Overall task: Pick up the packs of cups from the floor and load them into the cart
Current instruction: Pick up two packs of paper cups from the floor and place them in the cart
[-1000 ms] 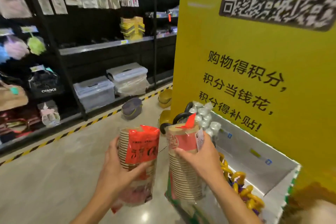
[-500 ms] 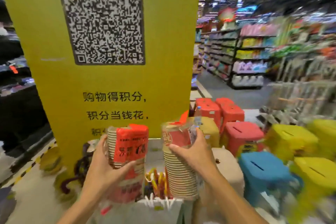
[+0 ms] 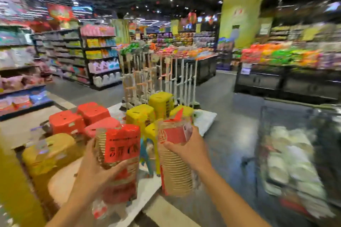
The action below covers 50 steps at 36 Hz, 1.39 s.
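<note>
Our left hand (image 3: 94, 169) grips the left pack (image 3: 120, 153), our right hand (image 3: 191, 149) the right pack (image 3: 175, 167). A hurried swing could knock them on the cart (image 3: 263, 125) rim, or the slick wrap might slip.

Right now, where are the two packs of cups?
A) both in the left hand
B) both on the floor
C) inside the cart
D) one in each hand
D: the left hand grips the left pack, and the right hand grips the right pack.
</note>
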Tool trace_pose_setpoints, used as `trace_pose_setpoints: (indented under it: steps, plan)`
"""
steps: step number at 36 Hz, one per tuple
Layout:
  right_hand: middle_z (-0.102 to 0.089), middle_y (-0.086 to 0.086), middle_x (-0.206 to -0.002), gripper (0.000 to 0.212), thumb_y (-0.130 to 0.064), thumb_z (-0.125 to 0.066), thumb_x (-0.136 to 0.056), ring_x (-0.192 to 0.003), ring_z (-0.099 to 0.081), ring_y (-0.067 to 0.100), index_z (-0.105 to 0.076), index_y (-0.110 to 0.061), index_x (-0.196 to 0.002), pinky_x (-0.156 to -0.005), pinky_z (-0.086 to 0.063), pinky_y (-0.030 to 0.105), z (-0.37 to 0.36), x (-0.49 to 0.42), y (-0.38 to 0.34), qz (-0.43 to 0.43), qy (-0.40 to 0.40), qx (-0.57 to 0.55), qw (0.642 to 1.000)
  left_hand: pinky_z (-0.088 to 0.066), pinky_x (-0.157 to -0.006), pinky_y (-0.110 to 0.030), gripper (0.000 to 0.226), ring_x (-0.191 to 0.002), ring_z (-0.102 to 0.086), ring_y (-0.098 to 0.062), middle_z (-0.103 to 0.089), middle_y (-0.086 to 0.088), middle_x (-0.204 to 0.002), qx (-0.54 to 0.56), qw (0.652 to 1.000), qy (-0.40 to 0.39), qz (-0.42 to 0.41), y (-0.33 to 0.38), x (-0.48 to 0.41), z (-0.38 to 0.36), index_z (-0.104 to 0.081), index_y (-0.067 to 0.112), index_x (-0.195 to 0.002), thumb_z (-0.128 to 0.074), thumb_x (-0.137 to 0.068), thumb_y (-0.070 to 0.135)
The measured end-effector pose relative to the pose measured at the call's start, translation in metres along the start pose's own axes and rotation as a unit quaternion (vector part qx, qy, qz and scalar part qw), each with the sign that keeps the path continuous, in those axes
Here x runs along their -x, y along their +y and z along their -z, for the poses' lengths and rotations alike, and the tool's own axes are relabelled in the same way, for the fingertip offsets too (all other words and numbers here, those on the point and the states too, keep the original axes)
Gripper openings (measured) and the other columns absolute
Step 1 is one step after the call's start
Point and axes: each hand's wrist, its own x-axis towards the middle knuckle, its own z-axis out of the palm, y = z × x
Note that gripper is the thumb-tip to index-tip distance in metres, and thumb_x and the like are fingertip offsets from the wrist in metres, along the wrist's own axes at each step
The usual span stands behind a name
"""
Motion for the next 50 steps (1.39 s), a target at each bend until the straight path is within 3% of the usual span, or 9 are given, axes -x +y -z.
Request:
trace_pose_setpoints:
  steps: [2,10,13,17,21,25,34,43,50]
  plan:
    - [-0.061,-0.007,-0.139,0.114,-0.071,-0.087,-0.044,-0.124,-0.063,0.010,-0.046,-0.026,-0.140,-0.103,-0.054,0.042,0.051,-0.007,0.032,-0.019,0.056,0.010,0.998,-0.055,-0.093,-0.043,0.108,-0.103,-0.069,-0.009,-0.069,0.003,-0.118,0.018,0.999,-0.041,-0.011,0.015,-0.013,-0.057,-0.040,0.035,-0.138,-0.090,-0.046,0.061]
    - [-0.069,-0.014,-0.106,0.085,-0.065,-0.088,-0.049,-0.092,-0.069,0.005,-0.053,-0.032,-0.119,-0.079,-0.058,0.028,0.224,0.002,0.133,-0.103,0.196,0.053,0.974,-0.050,-0.097,-0.042,0.102,-0.107,-0.066,-0.010,-0.066,0.006,-0.124,0.080,0.984,-0.151,-0.045,0.080,-0.026,-0.269,-0.031,0.062,-0.125,-0.085,-0.039,0.071]
    - [-0.068,-0.014,-0.107,0.086,-0.069,-0.085,-0.047,-0.094,-0.069,0.008,-0.050,-0.035,-0.117,-0.085,-0.059,0.037,0.270,0.007,0.158,-0.136,0.239,0.062,0.959,-0.049,-0.095,-0.037,0.102,-0.105,-0.065,-0.005,-0.064,0.014,-0.119,0.093,0.977,-0.187,-0.044,0.104,-0.025,-0.328,-0.027,0.078,-0.115,-0.088,-0.034,0.071]
    - [-0.057,-0.018,-0.103,0.082,-0.065,-0.086,-0.054,-0.095,-0.064,0.009,-0.049,-0.034,-0.121,-0.087,-0.056,0.034,0.316,0.006,0.182,-0.158,0.282,0.101,0.941,-0.048,-0.093,-0.033,0.110,-0.106,-0.065,-0.006,-0.063,0.011,-0.122,0.098,0.961,-0.256,-0.042,0.116,-0.033,-0.393,-0.030,0.045,-0.139,-0.097,-0.051,0.044]
    - [-0.056,-0.022,-0.099,0.079,-0.058,-0.089,-0.058,-0.097,-0.063,0.009,-0.047,-0.037,-0.121,-0.090,-0.054,0.034,0.344,-0.007,0.205,-0.179,0.311,0.104,0.927,-0.046,-0.078,-0.011,0.088,-0.088,-0.061,0.018,-0.060,0.022,-0.108,0.107,0.955,-0.274,-0.044,0.129,-0.049,-0.446,-0.038,0.048,-0.119,-0.096,-0.056,0.028]
    - [-0.063,-0.012,-0.119,0.108,-0.073,-0.077,-0.044,-0.110,-0.065,0.012,-0.048,-0.027,-0.137,-0.088,-0.051,0.030,0.359,-0.038,0.222,-0.211,0.331,0.104,0.914,-0.048,-0.088,-0.026,0.101,-0.094,-0.059,0.014,-0.060,0.023,-0.109,0.119,0.944,-0.304,-0.039,0.128,-0.075,-0.493,-0.031,0.043,-0.130,-0.096,-0.053,0.038]
    - [-0.063,-0.011,-0.113,0.091,-0.060,-0.090,-0.056,-0.100,-0.063,0.012,-0.047,-0.028,-0.131,-0.090,-0.052,0.034,0.394,-0.112,0.252,-0.271,0.382,0.107,0.877,-0.051,-0.096,-0.035,0.111,-0.096,-0.060,0.007,-0.061,0.016,-0.118,0.135,0.920,-0.367,-0.026,0.115,-0.167,-0.581,-0.037,0.030,-0.139,-0.098,-0.047,0.048]
    - [-0.060,-0.001,-0.128,0.101,-0.059,-0.091,-0.059,-0.117,-0.063,0.024,-0.042,-0.022,-0.139,-0.099,-0.053,0.044,0.435,-0.165,0.290,-0.321,0.416,0.129,0.841,-0.049,-0.082,-0.023,0.113,-0.097,-0.060,0.002,-0.061,0.009,-0.124,0.150,0.896,-0.418,-0.008,0.109,-0.217,-0.669,-0.029,0.026,-0.146,-0.096,-0.056,0.039]
    - [-0.062,-0.010,-0.112,0.088,-0.058,-0.091,-0.062,-0.096,-0.062,0.012,-0.046,-0.025,-0.130,-0.082,-0.052,0.033,0.478,-0.206,0.335,-0.335,0.399,0.142,0.841,-0.039,-0.066,-0.010,0.102,-0.089,-0.056,0.005,-0.056,0.016,-0.109,0.147,0.887,-0.436,0.023,0.108,-0.232,-0.748,-0.033,0.028,-0.139,-0.096,-0.058,0.029]
